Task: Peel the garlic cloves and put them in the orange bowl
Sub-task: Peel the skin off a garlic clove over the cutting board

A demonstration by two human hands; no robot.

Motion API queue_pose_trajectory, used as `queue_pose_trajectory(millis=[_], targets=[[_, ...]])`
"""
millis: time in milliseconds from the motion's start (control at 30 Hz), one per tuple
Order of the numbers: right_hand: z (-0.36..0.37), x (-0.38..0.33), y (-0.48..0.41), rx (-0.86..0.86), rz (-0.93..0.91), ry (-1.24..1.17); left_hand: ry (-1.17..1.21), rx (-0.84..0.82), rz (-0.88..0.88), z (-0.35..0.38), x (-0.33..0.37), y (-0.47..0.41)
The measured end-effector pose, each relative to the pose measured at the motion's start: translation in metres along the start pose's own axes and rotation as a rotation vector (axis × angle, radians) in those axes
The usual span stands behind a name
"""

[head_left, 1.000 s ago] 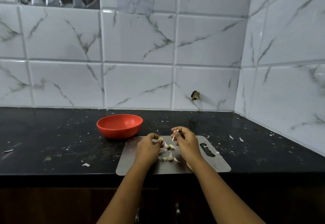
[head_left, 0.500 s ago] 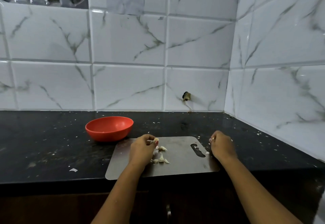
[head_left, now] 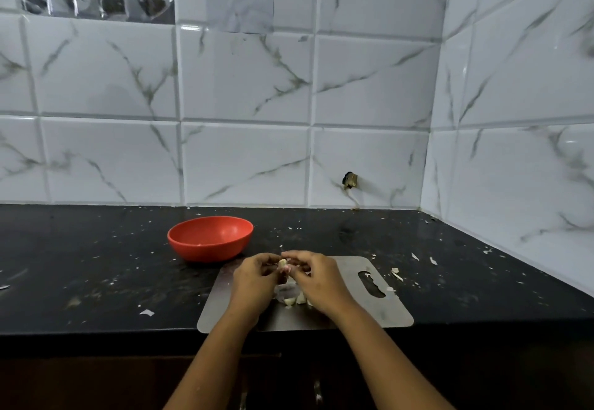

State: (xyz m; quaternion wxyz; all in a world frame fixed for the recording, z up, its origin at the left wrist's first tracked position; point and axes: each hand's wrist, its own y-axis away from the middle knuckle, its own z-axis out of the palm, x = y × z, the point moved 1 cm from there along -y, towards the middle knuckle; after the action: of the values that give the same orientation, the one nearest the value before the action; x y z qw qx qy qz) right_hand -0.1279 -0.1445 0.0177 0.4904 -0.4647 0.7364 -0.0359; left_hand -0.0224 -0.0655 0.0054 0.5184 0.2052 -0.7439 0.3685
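R hand [head_left: 321, 281] is back from the surface's right side, prob. after dropping skin. It and L hand [head_left: 254, 284] both pinch one clove [head_left: 283, 263]. Peeling resumes; bowl [head_left: 210, 239] waits.

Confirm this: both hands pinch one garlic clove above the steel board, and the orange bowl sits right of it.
One thing is wrong: the head view shows the orange bowl left of the steel board, beyond its far corner, not right. The rest holds: left hand and right hand pinch one garlic clove above it.
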Motion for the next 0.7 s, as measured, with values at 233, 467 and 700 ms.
queue_pose_trajectory(millis=[233,467,700], targets=[[0.004,0.009,-0.004,0.077,0.057,-0.032,-0.095,-0.045,0.050,0.000,-0.002,-0.001],[0.003,0.014,-0.007,0.050,0.092,-0.034,-0.136,0.020,0.008,0.000,0.003,0.002],[-0.003,0.016,-0.008,0.056,0.077,-0.055,-0.106,0.051,-0.016,0.004,0.007,0.004]])
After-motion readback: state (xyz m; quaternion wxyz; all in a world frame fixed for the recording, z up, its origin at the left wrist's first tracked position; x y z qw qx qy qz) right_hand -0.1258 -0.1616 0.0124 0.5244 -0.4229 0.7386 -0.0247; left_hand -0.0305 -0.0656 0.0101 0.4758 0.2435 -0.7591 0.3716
